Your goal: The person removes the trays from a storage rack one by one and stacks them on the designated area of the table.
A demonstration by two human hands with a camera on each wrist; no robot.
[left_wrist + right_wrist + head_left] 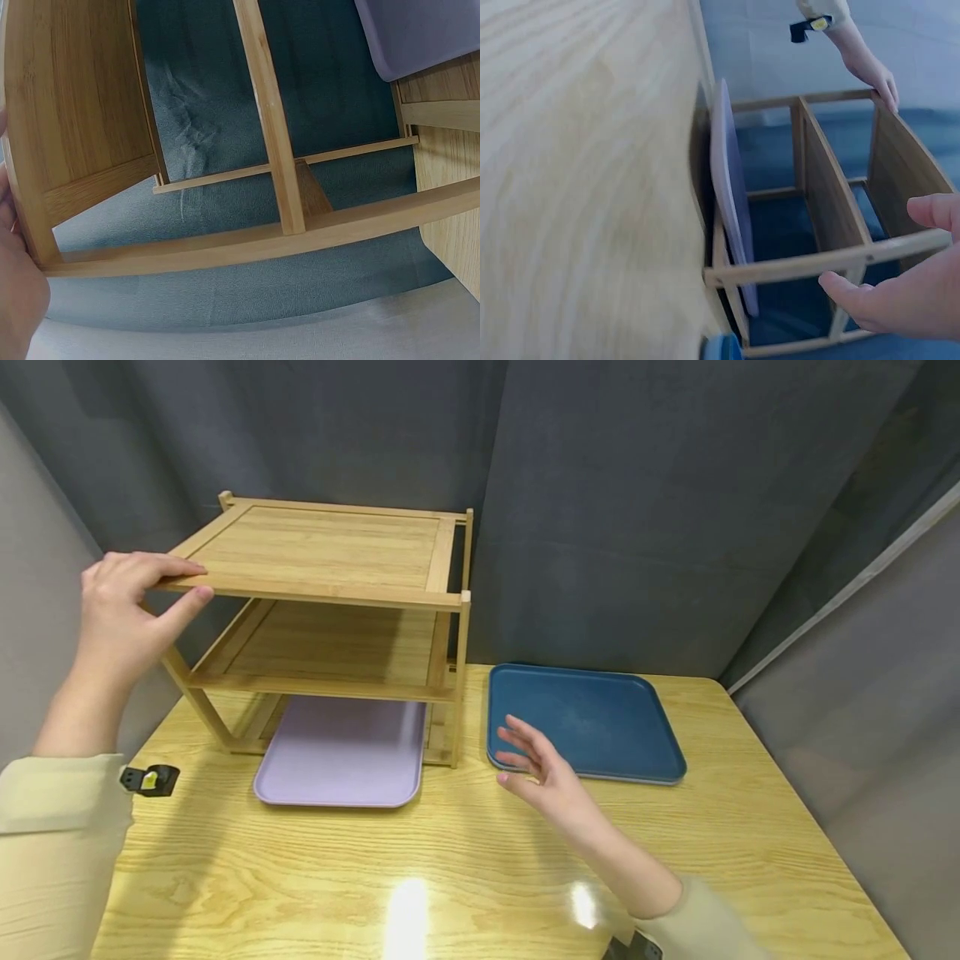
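A two-shelf bamboo rack stands at the back left of the wooden table. My left hand grips the front left corner of its top shelf, fingers on top and thumb underneath. A lilac tray lies half under the rack's bottom shelf; the right wrist view shows it as the lilac tray beside the rack. My right hand hovers open, fingers spread, over the near left corner of a blue tray. It holds nothing.
Dark grey curtains close off the back and sides. A small black and yellow device sits at my left wrist. The blue tray lies to the right of the rack. Bare tabletop stretches in front of both trays.
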